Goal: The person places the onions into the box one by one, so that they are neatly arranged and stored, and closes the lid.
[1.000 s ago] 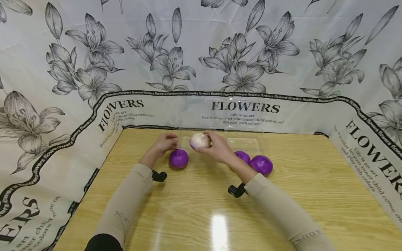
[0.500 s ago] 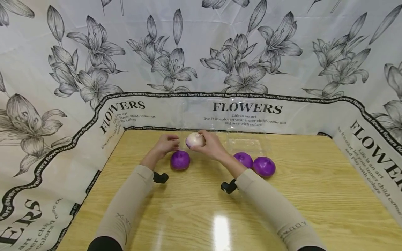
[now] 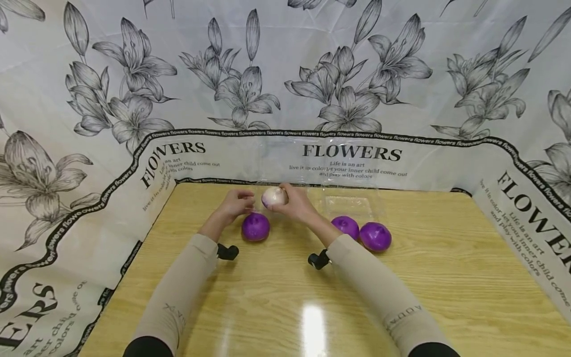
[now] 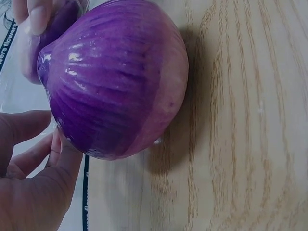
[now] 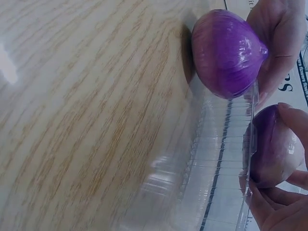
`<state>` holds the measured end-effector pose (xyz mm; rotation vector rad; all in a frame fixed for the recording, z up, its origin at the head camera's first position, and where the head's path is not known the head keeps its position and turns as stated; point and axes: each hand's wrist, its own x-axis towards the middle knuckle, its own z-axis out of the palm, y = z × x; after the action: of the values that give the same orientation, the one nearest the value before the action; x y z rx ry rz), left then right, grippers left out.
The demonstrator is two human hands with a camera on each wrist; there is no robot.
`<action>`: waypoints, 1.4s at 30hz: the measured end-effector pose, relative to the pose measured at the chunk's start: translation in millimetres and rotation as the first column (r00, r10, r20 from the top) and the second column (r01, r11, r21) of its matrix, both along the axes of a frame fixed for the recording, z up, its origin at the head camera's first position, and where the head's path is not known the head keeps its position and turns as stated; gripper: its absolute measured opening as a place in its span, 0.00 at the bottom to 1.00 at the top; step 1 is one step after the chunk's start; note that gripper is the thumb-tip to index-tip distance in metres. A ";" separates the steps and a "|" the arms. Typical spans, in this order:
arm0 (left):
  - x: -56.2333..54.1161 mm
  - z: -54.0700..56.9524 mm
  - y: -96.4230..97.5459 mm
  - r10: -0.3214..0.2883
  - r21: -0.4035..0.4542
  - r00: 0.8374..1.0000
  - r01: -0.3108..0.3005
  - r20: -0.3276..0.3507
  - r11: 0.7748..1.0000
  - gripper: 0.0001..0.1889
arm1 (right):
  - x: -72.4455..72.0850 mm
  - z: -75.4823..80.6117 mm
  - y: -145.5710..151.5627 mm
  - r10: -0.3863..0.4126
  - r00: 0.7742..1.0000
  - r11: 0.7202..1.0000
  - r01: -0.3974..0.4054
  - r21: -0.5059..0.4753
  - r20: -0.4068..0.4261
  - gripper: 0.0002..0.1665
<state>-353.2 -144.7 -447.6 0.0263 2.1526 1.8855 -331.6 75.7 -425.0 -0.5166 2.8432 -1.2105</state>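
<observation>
- Right hand [image 3: 296, 202] is holding the pale-and-purple onion [image 3: 274, 197], thumb and fingers bent round its side, near the worktop [image 3: 276, 302] back edge, left of centre.
- Left hand [image 3: 235, 204] is hovering beside it, fingers loosely bent; can't tell if they're pinching the container rim or nothing.
- Clear container [image 5: 228, 144] is standing by both hands at the back edge. Held onion is showing past its rim; can't tell if it's inside or above.
- Left purple onion [image 3: 256, 227] is resting just in front of the left hand.
- Further out: inner purple onion [image 3: 345, 227] and outer purple onion [image 3: 375, 236] are sitting side by side, right of centre, toward the back edge.
- Risks: glossy skin could be slipping if the grip loosens. Rim looks thin, could be snagging the onion and tipping. Left hand could be rolling the left one; right forearm [image 3: 322, 227] could be nudging the inner one.
</observation>
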 end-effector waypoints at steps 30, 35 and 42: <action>1.6 4.4 1.2 0.016 -0.017 1.000 -0.016 0.002 1.000 0.21 | -29.0 -13.2 -20.5 -0.015 0.998 0.988 0.005 0.152 0.063 0.42; 1.1 5.6 0.7 0.012 -0.017 1.000 -0.012 0.014 1.000 0.21 | -30.0 -12.7 -21.2 -0.015 0.996 0.989 0.002 0.148 0.084 0.40; 1.0 0.5 3.5 0.032 0.000 0.999 -0.032 0.007 0.999 0.20 | -33.6 -13.8 -18.7 0.014 0.993 0.991 -0.030 0.132 0.121 0.46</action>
<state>-352.2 -141.2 -447.1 -0.0144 2.1605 1.9002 -365.2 57.0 -438.8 -0.4521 2.7841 -1.0018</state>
